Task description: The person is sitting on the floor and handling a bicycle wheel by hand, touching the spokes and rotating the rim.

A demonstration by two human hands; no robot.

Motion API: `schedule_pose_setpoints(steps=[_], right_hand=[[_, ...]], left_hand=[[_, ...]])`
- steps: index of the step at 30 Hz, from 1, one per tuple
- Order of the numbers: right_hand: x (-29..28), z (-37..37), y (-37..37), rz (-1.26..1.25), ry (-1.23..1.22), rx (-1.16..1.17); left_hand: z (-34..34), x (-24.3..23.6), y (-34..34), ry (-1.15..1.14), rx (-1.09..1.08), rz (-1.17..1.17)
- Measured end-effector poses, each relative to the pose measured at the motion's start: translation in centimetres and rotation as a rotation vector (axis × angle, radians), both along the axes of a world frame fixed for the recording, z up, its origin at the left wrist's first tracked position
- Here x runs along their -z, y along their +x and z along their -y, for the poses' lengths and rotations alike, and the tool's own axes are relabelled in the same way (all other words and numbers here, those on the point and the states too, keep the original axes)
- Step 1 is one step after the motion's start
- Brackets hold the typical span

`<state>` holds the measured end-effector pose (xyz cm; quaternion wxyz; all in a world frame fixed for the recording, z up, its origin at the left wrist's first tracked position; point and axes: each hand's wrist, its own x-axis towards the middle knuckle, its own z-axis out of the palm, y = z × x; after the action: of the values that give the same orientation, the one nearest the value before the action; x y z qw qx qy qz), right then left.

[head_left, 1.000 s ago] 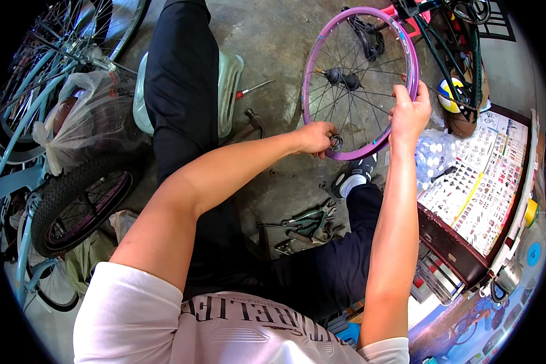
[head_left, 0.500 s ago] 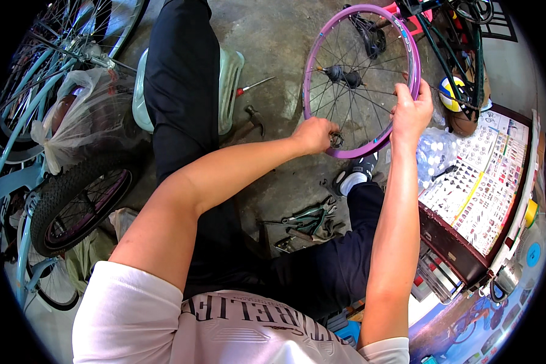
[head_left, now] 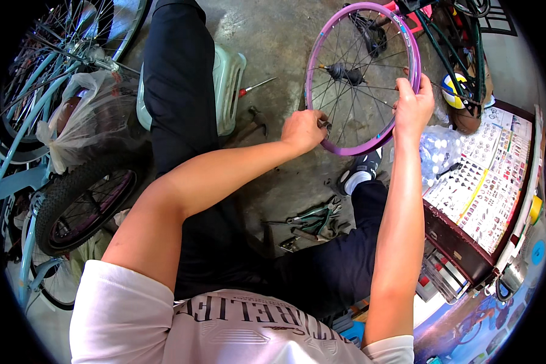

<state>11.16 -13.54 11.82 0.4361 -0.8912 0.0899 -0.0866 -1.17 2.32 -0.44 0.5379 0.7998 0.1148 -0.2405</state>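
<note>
A bicycle wheel with a purple rim (head_left: 315,57), dark spokes and a black hub (head_left: 346,74) is held up in front of me. My right hand (head_left: 414,108) is closed around the right side of the rim, thumb on the inner side. At the lower left of the rim is my left hand (head_left: 305,129), its fingers pinched on a small dark round spoke wrench (head_left: 325,125). That hand is close to the rim; whether it touches a spoke cannot be made out. No tyre is on this rim.
On the floor lie a red-handled screwdriver (head_left: 258,87), a hammer (head_left: 258,119) and several pliers (head_left: 315,219). A pale green stool (head_left: 230,91) stands beside my leg. Bicycles and a tyred wheel (head_left: 82,206) crowd the left; a brown cabinet (head_left: 449,242) and a dark green frame (head_left: 437,45) the right.
My left hand has drawn back a little left and up from the lower rim, still pinching the spoke wrench. The wheel has shifted slightly; my right hand keeps its grip.
</note>
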Motion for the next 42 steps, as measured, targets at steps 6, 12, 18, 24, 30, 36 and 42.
schedule_pose_setpoints(steps=[6,12,18,24,30,36,42], right_hand=[[-0.2,-0.7,-0.1,-0.001,0.048,0.006],[0.2,-0.4,-0.2,-0.007,0.095,0.015],[-0.2,-0.5,-0.3,-0.036,0.13,0.028],[-0.6,-1.3,-0.3,-0.027,0.15,0.028],[-1.0,-1.4,-0.5,-0.047,0.195,0.087],[-0.9,-1.0,-0.7,-0.031,0.186,0.072],[-0.9,-1.2,-0.7,-0.025,0.175,0.071]], left_hand=[[0.4,3.8,-0.2,-0.012,-0.062,-0.076],[1.8,6.3,-0.6,-0.303,-0.061,-0.158],[2.0,6.4,-0.1,-0.344,-0.023,-0.156],[1.9,7.4,0.5,-0.586,-0.03,-0.343],[1.6,6.6,1.1,-0.764,0.01,-0.471],[1.5,5.7,1.6,-0.75,0.168,-0.443],[1.5,7.0,0.9,-0.801,0.19,-0.353]])
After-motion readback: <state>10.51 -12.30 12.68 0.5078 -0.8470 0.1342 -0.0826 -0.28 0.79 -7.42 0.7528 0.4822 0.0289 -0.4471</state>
